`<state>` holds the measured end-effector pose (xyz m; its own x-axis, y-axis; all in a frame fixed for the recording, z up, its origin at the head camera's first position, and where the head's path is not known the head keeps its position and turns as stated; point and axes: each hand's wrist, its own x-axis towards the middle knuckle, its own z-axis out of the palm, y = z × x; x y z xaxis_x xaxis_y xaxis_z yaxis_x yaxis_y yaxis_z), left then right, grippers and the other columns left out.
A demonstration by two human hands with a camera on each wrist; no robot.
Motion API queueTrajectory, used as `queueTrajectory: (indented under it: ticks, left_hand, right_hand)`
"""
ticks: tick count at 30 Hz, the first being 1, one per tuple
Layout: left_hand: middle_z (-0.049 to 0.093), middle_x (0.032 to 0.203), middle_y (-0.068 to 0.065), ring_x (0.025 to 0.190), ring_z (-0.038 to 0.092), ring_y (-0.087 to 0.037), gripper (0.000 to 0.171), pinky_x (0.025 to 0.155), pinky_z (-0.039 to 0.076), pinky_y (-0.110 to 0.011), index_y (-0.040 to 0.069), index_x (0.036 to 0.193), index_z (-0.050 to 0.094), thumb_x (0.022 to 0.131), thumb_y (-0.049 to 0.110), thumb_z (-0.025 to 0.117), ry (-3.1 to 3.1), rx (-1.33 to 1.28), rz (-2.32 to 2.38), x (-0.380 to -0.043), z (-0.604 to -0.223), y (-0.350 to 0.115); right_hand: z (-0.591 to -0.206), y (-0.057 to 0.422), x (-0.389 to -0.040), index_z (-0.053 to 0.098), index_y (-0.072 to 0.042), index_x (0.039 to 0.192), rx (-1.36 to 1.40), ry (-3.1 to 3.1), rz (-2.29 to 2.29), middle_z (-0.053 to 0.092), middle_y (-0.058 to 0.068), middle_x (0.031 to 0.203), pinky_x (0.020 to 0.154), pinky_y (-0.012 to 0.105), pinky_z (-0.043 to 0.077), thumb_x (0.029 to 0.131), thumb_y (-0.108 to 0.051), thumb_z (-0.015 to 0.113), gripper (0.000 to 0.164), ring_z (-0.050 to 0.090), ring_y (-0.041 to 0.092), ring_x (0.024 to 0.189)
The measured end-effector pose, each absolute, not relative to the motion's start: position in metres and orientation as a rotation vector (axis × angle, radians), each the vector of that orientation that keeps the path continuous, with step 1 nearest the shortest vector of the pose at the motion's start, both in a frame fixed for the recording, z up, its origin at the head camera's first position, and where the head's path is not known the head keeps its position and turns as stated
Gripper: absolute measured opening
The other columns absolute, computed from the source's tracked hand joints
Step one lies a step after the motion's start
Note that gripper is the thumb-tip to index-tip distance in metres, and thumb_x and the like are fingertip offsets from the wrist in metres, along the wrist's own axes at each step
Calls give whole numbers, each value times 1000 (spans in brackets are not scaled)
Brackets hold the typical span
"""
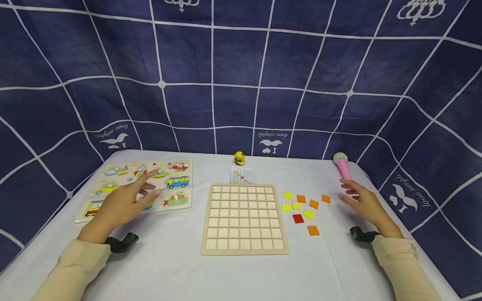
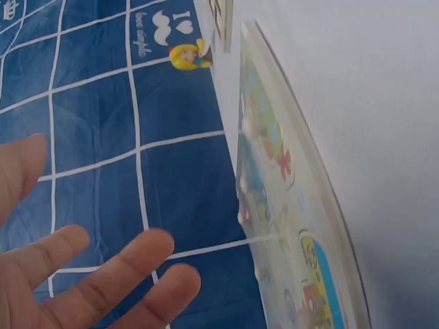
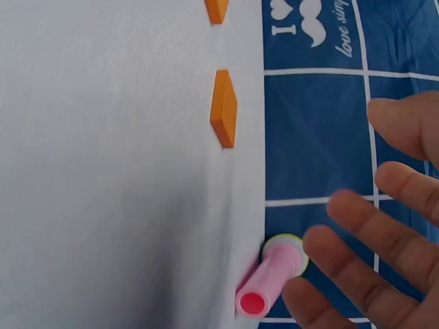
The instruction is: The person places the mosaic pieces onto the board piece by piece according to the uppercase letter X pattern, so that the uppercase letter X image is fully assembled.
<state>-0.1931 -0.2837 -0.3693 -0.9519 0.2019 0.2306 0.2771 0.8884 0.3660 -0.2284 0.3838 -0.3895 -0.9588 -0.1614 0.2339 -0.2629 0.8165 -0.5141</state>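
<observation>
My left hand (image 1: pixel 122 205) hovers over a wooden picture puzzle board (image 1: pixel 190 196) of vehicles, its fingers relaxed and holding nothing. On the other side my right hand (image 1: pixel 365 205), also with nothing in it, is held loosely near the handle of a pink toy microphone (image 1: pixel 343 169). In the right wrist view the fingers (image 3: pixel 384 240) are spread above the table, and the microphone (image 3: pixel 271 277) lies beyond them. Between the hands sits a wooden grid board (image 1: pixel 244 253) with bare squares. Just right of it are several loose square tiles, including a yellow tile (image 1: pixel 288 195), an orange tile (image 1: pixel 313 230) and a red tile (image 1: pixel 298 218).
A small card with a coloured grid pattern (image 1: pixel 242 175) lies behind the grid board. Behind that stands a little yellow figurine (image 1: pixel 239 158). A white cloth (image 1: pixel 169 267) covers the table, and a dark blue checked curtain (image 1: pixel 241 58) surrounds its back and sides.
</observation>
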Motion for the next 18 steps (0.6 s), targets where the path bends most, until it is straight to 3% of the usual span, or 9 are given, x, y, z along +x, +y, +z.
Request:
queueTrajectory:
  ticks: [2, 5, 8, 10, 12, 18]
  left_hand:
    - [78, 122, -16, 100, 75, -34, 70, 82, 56, -55, 11, 166, 40, 109, 45, 64, -2879, -381, -631, -193, -370, -281]
    - [79, 117, -10, 99, 74, -29, 69, 78, 56, -49, 13, 165, 42, 108, 43, 66, -2890, -407, -673, -193, -372, -278]
    - [79, 110, -3, 96, 72, -24, 68, 75, 54, -43, 14, 165, 43, 108, 43, 66, -2904, -429, -712, -192, -373, -274]
    - [79, 104, 1, 92, 69, -20, 67, 75, 51, -41, 14, 165, 43, 108, 43, 65, -2920, -443, -745, -192, -373, -271]
    - [78, 101, 5, 89, 66, -15, 65, 74, 50, -39, 14, 165, 43, 109, 42, 63, -2936, -456, -764, -191, -373, -268]
    - [76, 94, 8, 81, 61, -11, 62, 71, 48, -36, 11, 164, 44, 111, 38, 62, -2952, -499, -804, -191, -376, -256]
  right_hand:
    - [-389, 382, -228, 53, 10, 149, 368, -2804, 894, 65, 36, 134, 93, 39, 62, 103, -8, 73, 53, 68, 49, 114]
    - [-389, 379, -227, 56, 11, 146, 436, -2773, 989, 68, 33, 132, 85, 17, 54, 102, -4, 73, 50, 72, 25, 108]
    - [-389, 376, -228, 57, 13, 144, 504, -2749, 1082, 68, 34, 131, 83, 13, 53, 101, 0, 72, 48, 66, -1, 103]
    - [-390, 375, -229, 58, 14, 143, 523, -2751, 1119, 68, 34, 131, 83, 15, 54, 100, 1, 72, 47, 61, -9, 101]
    - [-390, 374, -230, 59, 13, 143, 522, -2765, 1137, 68, 33, 132, 83, 17, 55, 101, 0, 72, 46, 61, -9, 101]
    - [-392, 371, -233, 62, 12, 140, 509, -2826, 1168, 68, 31, 134, 83, 22, 57, 102, -4, 72, 43, 67, 7, 103]
